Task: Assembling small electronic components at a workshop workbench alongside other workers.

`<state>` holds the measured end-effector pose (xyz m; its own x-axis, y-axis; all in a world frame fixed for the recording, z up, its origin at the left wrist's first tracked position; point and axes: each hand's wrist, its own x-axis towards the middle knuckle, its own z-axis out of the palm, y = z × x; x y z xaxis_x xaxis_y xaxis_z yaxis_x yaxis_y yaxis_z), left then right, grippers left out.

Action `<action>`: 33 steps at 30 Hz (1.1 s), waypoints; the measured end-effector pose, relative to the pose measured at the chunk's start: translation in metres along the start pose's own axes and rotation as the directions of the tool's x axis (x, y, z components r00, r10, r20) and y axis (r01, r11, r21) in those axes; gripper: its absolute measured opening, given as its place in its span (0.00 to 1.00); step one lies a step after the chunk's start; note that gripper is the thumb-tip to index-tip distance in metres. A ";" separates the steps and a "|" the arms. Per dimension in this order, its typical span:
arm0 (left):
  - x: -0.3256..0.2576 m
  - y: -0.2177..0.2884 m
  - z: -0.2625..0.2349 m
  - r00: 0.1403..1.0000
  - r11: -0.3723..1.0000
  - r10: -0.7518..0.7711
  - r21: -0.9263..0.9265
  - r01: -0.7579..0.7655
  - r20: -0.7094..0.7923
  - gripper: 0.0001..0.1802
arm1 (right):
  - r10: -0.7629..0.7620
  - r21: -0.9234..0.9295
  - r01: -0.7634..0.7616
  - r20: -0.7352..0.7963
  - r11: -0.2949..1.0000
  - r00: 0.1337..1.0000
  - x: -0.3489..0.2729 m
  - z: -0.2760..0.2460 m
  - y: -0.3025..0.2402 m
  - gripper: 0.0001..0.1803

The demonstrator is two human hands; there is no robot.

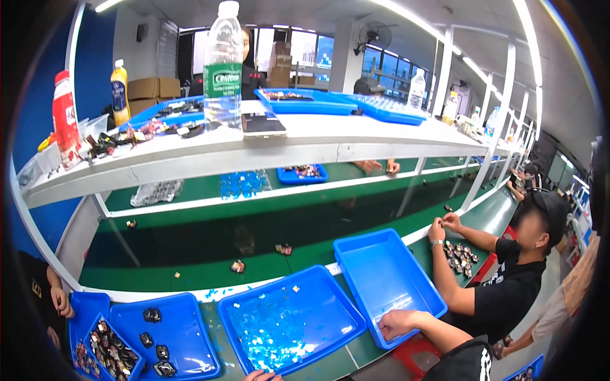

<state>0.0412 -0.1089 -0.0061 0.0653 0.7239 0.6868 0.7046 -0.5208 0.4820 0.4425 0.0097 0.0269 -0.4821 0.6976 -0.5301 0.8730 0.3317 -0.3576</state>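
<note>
My right hand (398,324) reaches in from the lower right over the near end of a deep blue tray (389,267). Its fingers are curled together; whatever they may hold is too small to make out. Only the fingers of my left hand (262,376) show, at the bottom edge of the picture. They lie loosely apart by the near rim of a wider blue tray (340,303). Many small, thin blue film pieces (270,336) are scattered across that tray's floor.
At left, a blue tray (190,317) holds several black parts, beside a small bin of dark parts (111,349) and another person's hand (61,303). Past the trays runs a green conveyor belt (190,254) with loose parts. A white shelf (305,143) spans above; a co-worker (508,273) sits right.
</note>
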 end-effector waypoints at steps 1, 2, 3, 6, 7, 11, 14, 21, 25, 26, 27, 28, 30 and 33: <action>0.001 0.002 -0.001 1.000 1.000 0.007 0.010 -0.007 -0.009 0.08 | -0.010 0.181 0.005 0.027 0.983 1.000 -0.007 -0.012 -0.004 0.09; 0.003 0.004 -0.002 1.000 1.000 0.023 0.007 -0.023 -0.017 0.08 | 0.029 0.177 -0.025 -0.020 0.984 0.999 -0.011 -0.019 -0.001 0.08; 0.004 0.005 -0.002 0.999 1.000 0.012 0.005 -0.012 -0.033 0.08 | 0.035 0.178 -0.028 -0.036 0.984 0.999 -0.013 -0.025 -0.001 0.08; 0.002 0.007 0.000 0.999 1.000 -0.003 0.009 0.003 -0.052 0.08 | 0.155 0.021 -0.163 -0.453 0.986 0.878 -0.015 -0.047 -0.017 0.09; -0.001 0.008 -0.001 0.998 1.000 -0.017 0.021 0.019 -0.063 0.08 | 0.124 0.022 -0.137 -0.591 0.990 0.797 -0.010 -0.050 -0.034 0.09; -0.003 0.001 -0.002 0.999 1.000 -0.014 -0.017 0.013 -0.032 0.07 | 0.001 0.289 0.211 -0.592 0.934 0.806 0.035 -0.055 -0.104 0.10; 0.002 0.003 -0.006 1.000 0.999 -0.024 -0.044 0.024 0.009 0.07 | -0.113 0.195 0.302 -0.637 0.933 0.762 0.071 -0.047 -0.123 0.10; -0.006 -0.011 0.010 0.998 0.999 -0.048 0.025 0.047 0.030 0.07 | -0.137 0.109 0.255 -0.610 0.961 0.780 0.039 -0.086 -0.096 0.08; -0.011 -0.017 0.009 0.992 0.993 -0.113 0.028 0.112 0.054 0.07 | 0.048 0.025 -0.042 -0.674 0.999 0.737 -0.008 -0.078 -0.065 0.06; -0.009 -0.015 0.011 0.991 0.993 -0.116 0.029 0.114 0.069 0.07 | 0.099 0.009 -0.120 -0.627 0.993 0.773 -0.016 -0.063 -0.054 0.05; -0.007 -0.013 0.012 0.990 0.994 -0.109 0.030 0.107 0.092 0.07 | 0.149 -0.017 -0.195 -0.580 0.981 0.801 -0.022 -0.046 -0.048 0.05; -0.005 -0.011 0.014 0.989 0.995 -0.100 0.029 0.097 0.109 0.07 | 0.199 0.024 -0.223 -0.553 0.974 0.809 -0.027 -0.031 -0.045 0.05; -0.008 -0.014 0.015 0.989 0.996 -0.088 0.031 0.085 0.120 0.08 | 0.272 0.132 -0.239 -0.535 0.962 0.800 -0.030 -0.010 -0.040 0.06; -0.010 -0.018 0.011 0.987 0.995 -0.097 0.051 0.091 0.128 0.08 | 0.272 0.023 -0.304 -0.513 0.952 0.814 -0.030 -0.002 -0.035 0.10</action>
<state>0.0358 -0.1018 -0.0273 0.0871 0.8229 0.5614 0.7424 -0.4294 0.5142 0.4266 -0.0219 0.0566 -0.1171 0.9840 -0.1342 0.9763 0.0892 -0.1974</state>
